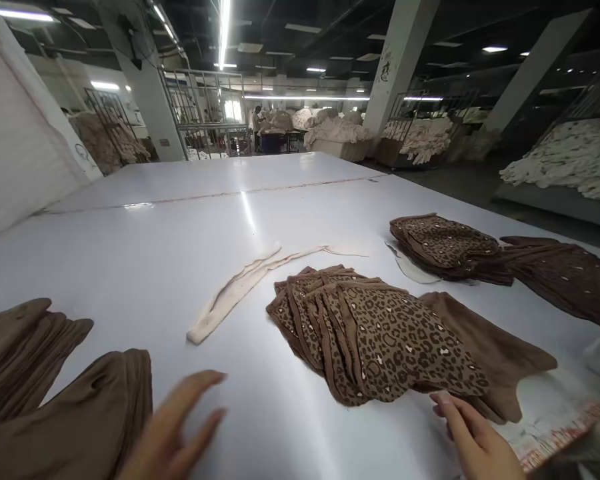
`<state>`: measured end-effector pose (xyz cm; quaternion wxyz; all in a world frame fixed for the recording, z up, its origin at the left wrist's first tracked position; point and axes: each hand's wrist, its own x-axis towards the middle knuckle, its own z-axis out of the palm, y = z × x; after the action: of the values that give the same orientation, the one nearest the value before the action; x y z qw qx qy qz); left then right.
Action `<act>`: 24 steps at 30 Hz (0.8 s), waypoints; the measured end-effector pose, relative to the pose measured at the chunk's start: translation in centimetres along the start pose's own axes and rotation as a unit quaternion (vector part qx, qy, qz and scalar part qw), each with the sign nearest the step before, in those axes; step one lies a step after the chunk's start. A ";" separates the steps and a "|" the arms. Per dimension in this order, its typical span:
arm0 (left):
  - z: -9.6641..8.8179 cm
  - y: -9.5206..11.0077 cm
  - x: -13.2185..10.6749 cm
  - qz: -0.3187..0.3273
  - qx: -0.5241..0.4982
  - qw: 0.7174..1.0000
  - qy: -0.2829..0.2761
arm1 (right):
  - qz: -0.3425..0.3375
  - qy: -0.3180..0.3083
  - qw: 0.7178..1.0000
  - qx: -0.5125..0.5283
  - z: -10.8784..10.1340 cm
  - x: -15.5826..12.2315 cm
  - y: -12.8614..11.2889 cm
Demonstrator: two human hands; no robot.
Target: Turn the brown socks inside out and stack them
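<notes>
Leopard-print stack: your landmark, the fanned pile of brown printed fabric pieces lying flat on the white tabletop, its layered edges stepped out on its left side.
Left hand: yours is off to the left of the stack, blurred, thumb and fingers apart with nothing between them.
Right hand: yours is at the stack's near edge, thumb and forefinger close together by the lower layers; whether they pinch fabric or only touch it, you cannot tell from this view.
Plain brown panel: this one reaches out from under the stack's right side.
Cream strip: the narrow fabric length lies loose beyond the stack and to its left.
Plain brown piles: one is left of the stack, past your left hand; another is farther left.
Second leopard-print pile: this is beyond the stack, to its right.
Step in hand: you seem to be handling or squaring the stack's layers.
Next move: it likely calls for a sure edge grip on the right and your left palm steadying the fanned side, so layers don't slip.
</notes>
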<state>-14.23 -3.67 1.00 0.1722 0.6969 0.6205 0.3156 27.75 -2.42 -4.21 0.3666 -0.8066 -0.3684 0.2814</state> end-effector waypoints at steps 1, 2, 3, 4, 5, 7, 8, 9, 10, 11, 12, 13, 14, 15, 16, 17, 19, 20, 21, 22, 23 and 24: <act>2.2 2.3 0.8 0.002 -0.054 0.996 -0.072 | 0.021 -0.035 0.999 0.021 -0.2 0.2 0.1; 4.3 4.5 1.7 -0.002 -0.106 0.984 -0.140 | 0.029 -0.067 0.996 0.043 -0.1 0.4 0.2; 6.4 6.5 2.5 -0.005 -0.157 0.966 -0.205 | 0.030 -0.090 0.994 0.062 0.1 0.5 0.2; 8.3 8.2 3.3 -0.021 -0.199 0.947 -0.250 | 0.031 -0.102 0.991 0.079 0.3 0.7 0.1; 10.0 9.7 4.0 -0.049 -0.230 0.928 -0.289 | 0.033 -0.107 0.989 0.100 0.6 0.9 0.2; 12.8 11.9 5.4 -0.086 -0.239 0.919 -0.301 | 0.038 -0.096 0.985 0.136 0.7 1.5 0.5; 14.0 12.6 5.9 -0.095 -0.221 0.925 -0.293 | 0.042 -0.082 0.984 0.150 0.6 1.8 0.8; 14.9 13.0 6.4 -0.098 -0.196 0.934 -0.282 | 0.046 -0.065 0.984 0.160 0.5 2.2 1.1; 15.7 13.4 6.8 -0.097 -0.169 0.943 -0.270 | 0.048 -0.045 0.984 0.167 0.2 2.5 1.4; 16.4 13.5 7.1 -0.096 -0.145 0.950 -0.260 | 0.050 -0.025 0.984 0.169 0.0 2.8 1.6; 17.0 13.6 7.4 -0.096 -0.129 0.955 -0.251 | 0.050 -0.007 0.985 0.167 -0.2 3.0 1.8; 17.5 13.6 7.6 -0.100 -0.121 0.956 -0.247 | 0.049 0.007 0.986 0.157 -0.5 3.2 1.9; 17.9 13.6 7.8 -0.104 -0.119 0.957 -0.244 | 0.046 0.016 0.989 0.140 -0.7 3.3 1.8; 18.2 13.5 8.0 -0.107 -0.120 0.956 -0.245 | 0.043 0.022 0.992 0.116 -1.0 3.4 1.6; 18.4 13.5 8.2 -0.108 -0.122 0.954 -0.251 | 0.039 0.026 0.995 0.085 -1.3 3.5 1.3; 18.4 13.5 8.4 -0.107 -0.124 0.952 -0.260 | 0.036 0.029 0.998 0.052 -1.7 3.5 0.8; 17.5 13.8 8.9 -0.098 -0.125 0.946 -0.281 | 0.033 0.035 0.999 -0.013 -2.6 3.4 -0.5; 16.8 14.0 9.2 -0.089 -0.127 0.944 -0.291 | 0.029 0.040 0.998 -0.044 -3.0 3.3 -1.3; 15.8 14.2 9.6 -0.078 -0.135 0.942 -0.297 | 0.015 0.052 0.996 -0.076 -3.5 3.0 -2.3; 14.8 14.4 10.0 -0.067 -0.146 0.941 -0.297 | -0.014 0.069 0.992 -0.105 -4.0 2.8 -3.3; 13.8 14.6 10.4 -0.060 -0.161 0.940 -0.294 | -0.057 0.087 0.987 -0.125 -4.3 2.5 -4.4; 12.9 14.7 10.8 -0.058 -0.180 0.937 -0.292 | -0.104 0.100 0.981 -0.130 -4.6 2.2 -5.6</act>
<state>5.65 6.28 3.17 0.4868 0.6787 0.5145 0.1941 30.18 0.12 2.46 0.3212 -0.8285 -0.4453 0.1098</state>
